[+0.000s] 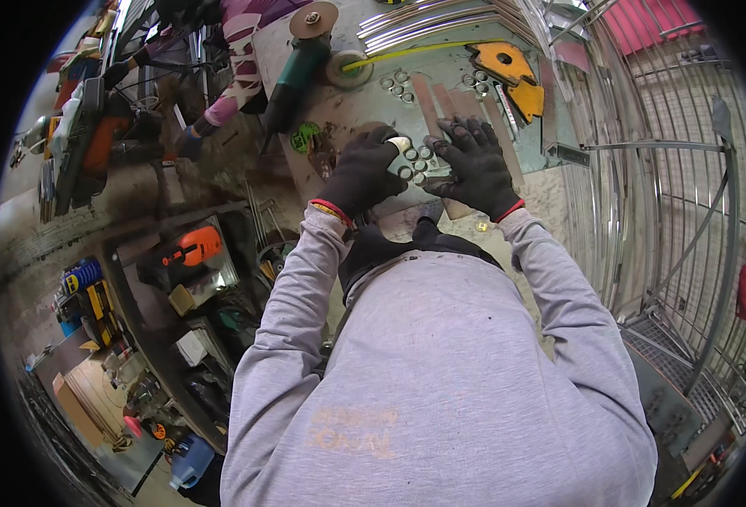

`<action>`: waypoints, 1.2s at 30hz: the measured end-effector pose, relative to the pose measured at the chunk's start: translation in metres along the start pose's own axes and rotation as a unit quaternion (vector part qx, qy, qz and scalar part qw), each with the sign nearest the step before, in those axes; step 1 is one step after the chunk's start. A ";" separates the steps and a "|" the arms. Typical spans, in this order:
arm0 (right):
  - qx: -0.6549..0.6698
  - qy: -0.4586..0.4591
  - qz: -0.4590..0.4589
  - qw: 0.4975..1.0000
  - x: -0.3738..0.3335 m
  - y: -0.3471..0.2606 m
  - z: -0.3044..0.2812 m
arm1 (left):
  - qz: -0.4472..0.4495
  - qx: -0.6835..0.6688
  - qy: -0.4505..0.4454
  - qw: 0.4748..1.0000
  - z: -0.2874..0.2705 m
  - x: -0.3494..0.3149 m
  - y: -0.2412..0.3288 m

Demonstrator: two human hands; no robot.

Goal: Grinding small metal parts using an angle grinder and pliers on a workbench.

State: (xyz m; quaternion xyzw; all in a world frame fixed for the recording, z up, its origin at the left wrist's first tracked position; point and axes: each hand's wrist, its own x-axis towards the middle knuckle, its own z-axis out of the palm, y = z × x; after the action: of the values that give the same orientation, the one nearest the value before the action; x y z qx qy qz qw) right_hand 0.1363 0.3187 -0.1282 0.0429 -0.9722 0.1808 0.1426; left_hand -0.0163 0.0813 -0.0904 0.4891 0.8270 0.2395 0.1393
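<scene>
Several small metal rings [419, 166] lie in a loose cluster on the grey-green worktop between my two gloved hands. My left hand [364, 171], in a black glove, curves at the left side of the cluster, its thumb and forefinger apart. A whitish patch shows at its forefinger; I cannot make out what it is. On the right, my right hand [480, 166], also black-gloved, has its fingers stretched out and spread over flat metal strips [464, 106]. Its thumb points toward the rings. More small rings [398, 85] sit farther back.
A green angle grinder [300, 76] lies at the back left, beside a round disc [350, 70]. Yellow-orange welding magnets [508, 68] and shiny metal tubes [440, 29] lie at the back. Metal bar frames [669, 144] stand on the right. An orange tool [194, 247] rests at lower left.
</scene>
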 end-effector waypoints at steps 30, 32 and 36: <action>-0.011 0.100 -0.023 0.995 -0.010 -0.029 0.004 | -0.032 -0.049 0.049 0.997 0.013 0.003 -0.002; -0.023 0.101 -0.019 0.994 -0.012 -0.028 0.005 | -0.023 -0.054 0.056 0.997 0.012 0.003 -0.002; -0.026 0.126 -0.016 0.992 -0.013 -0.014 -0.002 | -0.031 -0.065 0.054 0.996 0.014 -0.004 -0.008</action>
State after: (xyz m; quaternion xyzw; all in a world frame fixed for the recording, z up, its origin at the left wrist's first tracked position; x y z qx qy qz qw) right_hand 0.1509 0.3068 -0.1256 0.0312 -0.9502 0.1567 0.2674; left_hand -0.0139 0.0780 -0.1062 0.4390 0.8309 0.3147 0.1336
